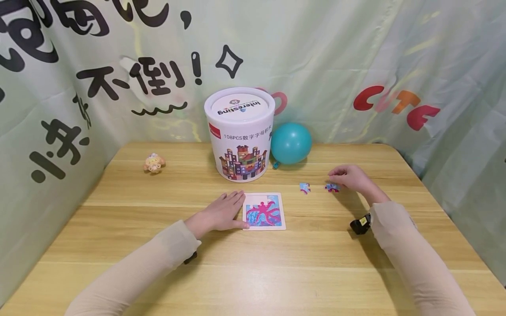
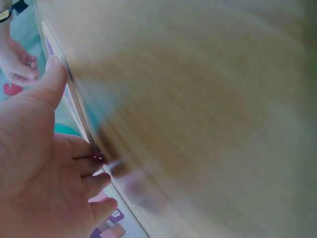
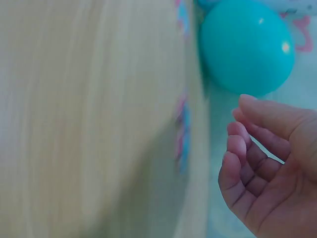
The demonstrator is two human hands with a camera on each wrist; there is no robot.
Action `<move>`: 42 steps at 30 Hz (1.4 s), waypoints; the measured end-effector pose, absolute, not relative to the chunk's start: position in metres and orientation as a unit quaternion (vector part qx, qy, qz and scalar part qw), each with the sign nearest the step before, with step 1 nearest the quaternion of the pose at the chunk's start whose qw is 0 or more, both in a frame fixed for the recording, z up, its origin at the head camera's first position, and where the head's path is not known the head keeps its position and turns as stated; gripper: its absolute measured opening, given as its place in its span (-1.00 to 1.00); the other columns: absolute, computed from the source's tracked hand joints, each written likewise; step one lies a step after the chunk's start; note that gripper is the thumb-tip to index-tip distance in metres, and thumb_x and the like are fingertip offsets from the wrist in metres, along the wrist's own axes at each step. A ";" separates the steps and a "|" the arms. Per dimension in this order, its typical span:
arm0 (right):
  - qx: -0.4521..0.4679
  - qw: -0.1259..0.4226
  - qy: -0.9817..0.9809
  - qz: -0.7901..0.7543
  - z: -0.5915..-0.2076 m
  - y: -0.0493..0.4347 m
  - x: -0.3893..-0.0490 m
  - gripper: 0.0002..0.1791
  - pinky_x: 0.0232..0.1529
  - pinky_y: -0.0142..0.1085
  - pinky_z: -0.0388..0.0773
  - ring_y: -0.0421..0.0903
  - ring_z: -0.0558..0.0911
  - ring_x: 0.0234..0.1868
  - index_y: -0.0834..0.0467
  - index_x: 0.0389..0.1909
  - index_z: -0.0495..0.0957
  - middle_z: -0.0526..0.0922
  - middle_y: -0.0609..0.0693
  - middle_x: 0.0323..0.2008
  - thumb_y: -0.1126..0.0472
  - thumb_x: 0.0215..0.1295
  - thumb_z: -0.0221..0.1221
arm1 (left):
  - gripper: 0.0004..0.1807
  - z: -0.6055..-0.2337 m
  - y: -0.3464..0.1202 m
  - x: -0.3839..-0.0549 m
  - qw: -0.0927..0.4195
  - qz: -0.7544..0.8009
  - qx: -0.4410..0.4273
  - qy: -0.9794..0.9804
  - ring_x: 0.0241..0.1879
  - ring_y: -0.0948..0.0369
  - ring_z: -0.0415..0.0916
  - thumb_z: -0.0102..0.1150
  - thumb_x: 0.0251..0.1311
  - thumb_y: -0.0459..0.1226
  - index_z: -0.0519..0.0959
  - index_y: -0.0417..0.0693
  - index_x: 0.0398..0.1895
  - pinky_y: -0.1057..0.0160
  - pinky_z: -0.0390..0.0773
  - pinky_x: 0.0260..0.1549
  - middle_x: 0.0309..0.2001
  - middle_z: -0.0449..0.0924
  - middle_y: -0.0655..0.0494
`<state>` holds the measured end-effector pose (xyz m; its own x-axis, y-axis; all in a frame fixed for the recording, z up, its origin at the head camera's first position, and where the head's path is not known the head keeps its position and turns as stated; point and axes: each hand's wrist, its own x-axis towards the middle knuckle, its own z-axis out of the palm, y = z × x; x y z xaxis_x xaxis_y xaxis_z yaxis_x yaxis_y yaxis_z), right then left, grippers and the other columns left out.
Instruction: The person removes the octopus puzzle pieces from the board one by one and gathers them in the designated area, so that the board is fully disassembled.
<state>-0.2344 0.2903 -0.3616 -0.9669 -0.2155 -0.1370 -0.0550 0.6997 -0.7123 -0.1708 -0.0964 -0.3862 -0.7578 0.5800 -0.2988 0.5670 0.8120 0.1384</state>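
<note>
A square puzzle board (image 1: 283,218) with a pale rim shows a pink octopus (image 1: 264,211) on blue, its upper left part bare. My left hand (image 1: 222,213) rests along the board's left edge, fingers extended and thumb at the lower left corner; in the left wrist view the thumb (image 2: 53,79) lies against the rim. To the right of the board lies a small blue-and-pink puzzle piece (image 1: 305,188). Further right are pink-and-blue puzzle pieces (image 1: 332,188), right by the fingertips of my right hand (image 1: 349,177). In the right wrist view its loosely bent fingers (image 3: 237,148) hold nothing.
Behind the board stands a large white lidded bucket (image 1: 242,136) of letter blocks, with a teal balloon (image 1: 291,143) beside it. A small plush-like figure (image 1: 154,163) sits at the back left. A printed curtain (image 1: 324,66) hangs behind the wooden table (image 1: 253,276).
</note>
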 end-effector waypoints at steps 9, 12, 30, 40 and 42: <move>-0.158 0.080 0.910 -0.375 -0.344 0.244 -0.224 -0.67 -0.49 -0.21 0.49 -0.01 0.47 -0.41 0.37 -0.07 0.53 0.56 0.14 -0.30 0.19 0.29 0.13 | 0.01 -0.384 -0.096 -0.170 0.167 0.026 0.304 0.938 0.39 0.02 -0.23 -0.11 0.13 0.29 -0.06 -0.24 0.41 0.01 -0.16 0.30 0.43 -0.20 -0.09; -0.183 0.083 0.902 -0.383 -0.344 0.228 -0.221 -0.70 -0.55 -0.23 0.48 0.03 0.47 -0.46 0.38 -0.10 0.53 0.55 0.12 -0.34 0.23 0.27 0.15 | 0.01 -0.383 -0.096 -0.170 0.169 0.024 0.303 0.938 0.39 0.03 -0.24 -0.12 0.13 0.29 -0.07 -0.24 0.41 0.02 -0.17 0.30 0.43 -0.21 -0.08; -0.294 0.128 0.884 -0.339 -0.367 0.155 -0.210 -0.82 -0.36 -0.32 0.53 -0.12 0.51 -0.41 0.29 -0.22 0.59 0.56 -0.06 -0.45 0.35 0.14 0.24 | -0.01 -0.382 -0.097 -0.169 0.167 0.026 0.304 0.938 0.39 0.02 -0.23 -0.10 0.14 0.27 -0.05 -0.25 0.41 0.00 -0.15 0.30 0.43 -0.20 -0.09; -0.318 0.152 0.897 -0.266 -0.377 0.138 -0.208 -0.89 -0.46 -0.36 0.41 -0.17 0.39 -0.48 0.16 -0.30 0.63 0.49 -0.11 -0.54 0.31 0.12 0.27 | 0.01 -0.385 -0.097 -0.170 0.171 0.025 0.303 0.937 0.39 0.04 -0.24 -0.12 0.13 0.29 -0.06 -0.23 0.41 0.02 -0.16 0.30 0.43 -0.21 -0.08; -0.315 0.154 0.899 -0.260 -0.378 0.137 -0.208 -0.89 -0.46 -0.37 0.40 -0.17 0.39 -0.47 0.16 -0.31 0.62 0.48 -0.11 -0.55 0.32 0.11 0.28 | 0.01 -0.386 -0.097 -0.171 0.171 0.024 0.303 0.937 0.39 0.04 -0.24 -0.13 0.13 0.30 -0.06 -0.23 0.42 0.02 -0.16 0.30 0.43 -0.22 -0.07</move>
